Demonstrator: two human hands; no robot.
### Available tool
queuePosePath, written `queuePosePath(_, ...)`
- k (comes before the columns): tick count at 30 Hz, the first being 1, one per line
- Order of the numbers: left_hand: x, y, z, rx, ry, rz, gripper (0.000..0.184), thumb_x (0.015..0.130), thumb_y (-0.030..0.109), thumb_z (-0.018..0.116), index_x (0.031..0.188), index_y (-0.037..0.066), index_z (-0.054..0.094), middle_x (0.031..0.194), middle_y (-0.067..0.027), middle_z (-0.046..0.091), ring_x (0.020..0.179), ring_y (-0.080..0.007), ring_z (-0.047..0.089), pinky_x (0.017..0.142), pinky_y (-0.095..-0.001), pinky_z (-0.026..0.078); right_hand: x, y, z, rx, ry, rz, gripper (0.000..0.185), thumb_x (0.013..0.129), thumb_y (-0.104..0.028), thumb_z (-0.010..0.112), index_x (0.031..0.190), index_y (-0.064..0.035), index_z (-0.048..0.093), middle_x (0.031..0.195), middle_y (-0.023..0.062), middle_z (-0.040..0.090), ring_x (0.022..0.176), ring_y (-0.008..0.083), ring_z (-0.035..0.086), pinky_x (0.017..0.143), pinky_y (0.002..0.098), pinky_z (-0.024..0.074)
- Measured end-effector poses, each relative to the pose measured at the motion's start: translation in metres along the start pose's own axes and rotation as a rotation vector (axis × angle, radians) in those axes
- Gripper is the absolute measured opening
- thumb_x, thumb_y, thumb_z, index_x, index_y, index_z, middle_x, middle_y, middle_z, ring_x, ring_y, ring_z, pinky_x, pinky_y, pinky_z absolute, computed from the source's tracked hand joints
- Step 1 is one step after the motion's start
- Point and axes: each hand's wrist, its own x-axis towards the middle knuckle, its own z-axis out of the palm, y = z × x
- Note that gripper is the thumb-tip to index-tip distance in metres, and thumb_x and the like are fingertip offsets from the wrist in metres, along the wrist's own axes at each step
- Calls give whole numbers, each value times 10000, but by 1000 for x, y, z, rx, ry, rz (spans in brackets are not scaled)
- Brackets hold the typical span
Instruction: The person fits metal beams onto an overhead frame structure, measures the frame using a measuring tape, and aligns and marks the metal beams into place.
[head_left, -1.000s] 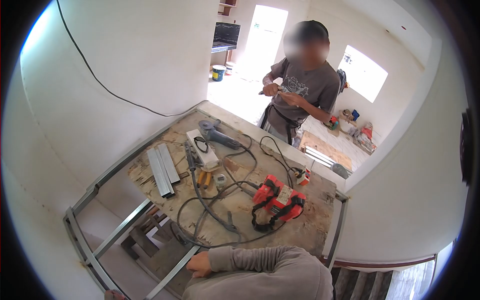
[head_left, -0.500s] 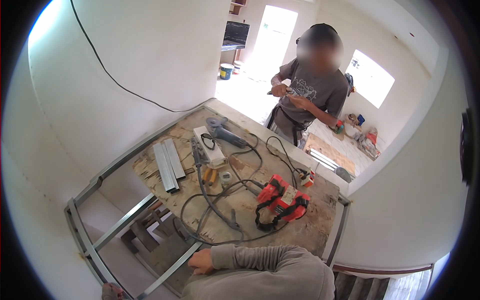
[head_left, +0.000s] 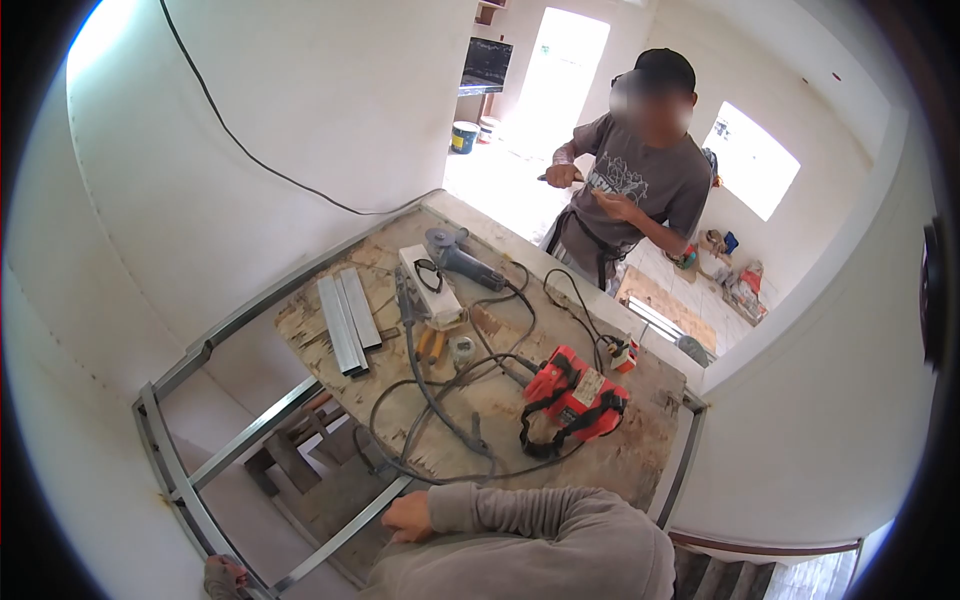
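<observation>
My left hand (head_left: 228, 574) is at the lower left with its fingers curled over the metal frame (head_left: 215, 530). My right hand (head_left: 408, 516) lies beside a metal crossbar (head_left: 345, 530), close to the near edge of the worn plywood board (head_left: 510, 400). Its fingers are curled under, and what they hold, if anything, is hidden. On the board beyond are a red welding machine (head_left: 580, 395) with black straps, a black electrode holder (head_left: 405, 300) on its cable, and an angle grinder (head_left: 462, 260).
Two short metal tubes (head_left: 350, 320), yellow-handled pliers (head_left: 432, 346), a tape measure (head_left: 462, 350) and a white box (head_left: 432, 285) with dark glasses lie on the board. Across it, another person (head_left: 650, 180) handles a small object. Stairs (head_left: 720, 578) descend at the lower right.
The view has shifted slightly, moving the scene a little to the right. My hands keep their places on the frame. The other person's hands have moved slightly apart.
</observation>
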Motion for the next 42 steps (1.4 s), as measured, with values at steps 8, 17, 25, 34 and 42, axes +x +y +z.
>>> queuePosePath(8, 129, -47, -54, 570, -137, 118, 172, 822, 211, 653, 905, 92, 561, 729, -96, 615, 594, -204, 561, 490, -363, 467, 17, -8, 3, 15, -31, 29, 261, 822, -312, 605, 927, -73, 624, 919, 180, 640, 920, 371, 619, 777, 466, 485)
queuePosePath(17, 223, -85, -91, 394, -315, 10, 188, 825, 269, 618, 939, 123, 585, 724, -64, 610, 535, -179, 508, 451, -315, 403, 34, -26, -7, 50, 19, -11, 292, 807, -312, 597, 911, -40, 622, 878, 187, 644, 878, 379, 624, 756, 471, 492)
queuePosePath(25, -47, 38, 22, 241, -66, 58, 214, 853, 322, 600, 889, 119, 656, 732, -20, 594, 643, -143, 494, 560, -322, 403, 37, -28, 6, 135, 82, -8, 298, 821, -306, 597, 943, -36, 627, 904, 195, 648, 903, 382, 625, 785, 474, 489)
queuePosePath(34, 179, -46, -50, 735, -78, 1, 152, 828, 234, 653, 834, 82, 636, 738, -70, 621, 630, -173, 558, 567, -340, 462, 27, -30, 18, 77, 72, 28, 311, 824, -313, 587, 963, -38, 628, 919, 196, 638, 939, 376, 619, 807, 466, 490)
queuePosePath(42, 237, -72, -64, 838, -72, -83, 149, 806, 157, 706, 740, 48, 630, 678, -103, 637, 574, -198, 607, 501, -336, 492, 34, -31, 23, 17, 6, -36, 277, 818, -301, 604, 920, -46, 631, 918, 189, 641, 927, 374, 619, 779, 468, 488)
